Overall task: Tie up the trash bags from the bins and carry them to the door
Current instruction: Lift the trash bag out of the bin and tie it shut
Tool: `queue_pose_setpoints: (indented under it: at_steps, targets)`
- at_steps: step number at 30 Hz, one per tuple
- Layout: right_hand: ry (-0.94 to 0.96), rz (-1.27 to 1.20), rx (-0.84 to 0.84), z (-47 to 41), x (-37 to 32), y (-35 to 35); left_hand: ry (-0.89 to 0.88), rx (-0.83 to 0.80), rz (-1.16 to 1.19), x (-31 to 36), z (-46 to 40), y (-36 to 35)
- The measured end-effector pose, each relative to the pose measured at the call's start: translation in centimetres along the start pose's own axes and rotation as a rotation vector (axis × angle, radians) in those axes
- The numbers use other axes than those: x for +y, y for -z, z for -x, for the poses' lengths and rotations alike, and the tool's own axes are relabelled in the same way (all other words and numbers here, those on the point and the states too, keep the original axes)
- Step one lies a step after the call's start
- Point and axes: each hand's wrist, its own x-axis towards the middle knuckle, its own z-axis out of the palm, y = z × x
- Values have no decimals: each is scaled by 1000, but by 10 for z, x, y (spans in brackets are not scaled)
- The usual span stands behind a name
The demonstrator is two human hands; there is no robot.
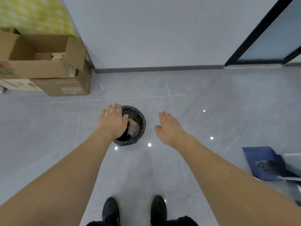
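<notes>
Lining black bin (pixel 141 128), crumpled bag (pixel 125 109)

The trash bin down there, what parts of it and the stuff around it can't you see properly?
- Trash bin, head view: its left side is hidden behind the left hand.
- Trash inside: a tan scrap and a grey scrap, too small to identify.
- Black trash bag lining it: the rim on the left is covered by the hand.
- Cardboard boxes: cut off by the left edge, labels blurred.
- Blue folder: cut off by the right edge.
</notes>
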Motion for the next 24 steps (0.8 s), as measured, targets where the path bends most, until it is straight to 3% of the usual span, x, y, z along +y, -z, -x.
queue_pose_setpoints:
  at_steps: [6,10,13,15,17,20,22,24]
  targets:
    - [-51,-52,-11,-129,32,-149,-26,35,10,-74,-83,-164]
    - [-64,-195,82,-192,51,-233,-163,339,94,-118,-118,-245]
    - [-94,-489,250,-224,56,-273,-154,564,237,-142,-132,-281]
    - [-230,-827,303,-236,54,-288,-98,687,394,-151,-138,-296]
    - [-407,-1176,286,-247,54,-301,66,766,677,-157,-143,-307]
    - [-602,-1491,214,-254,55,-323,573,660,1173,-166,-153,-324]
    - [-657,-1619,151,-257,55,-338,870,392,1492,-174,-156,-338]
    - [-642,-1713,85,-262,56,-350,941,22,1640,-183,-152,-350]
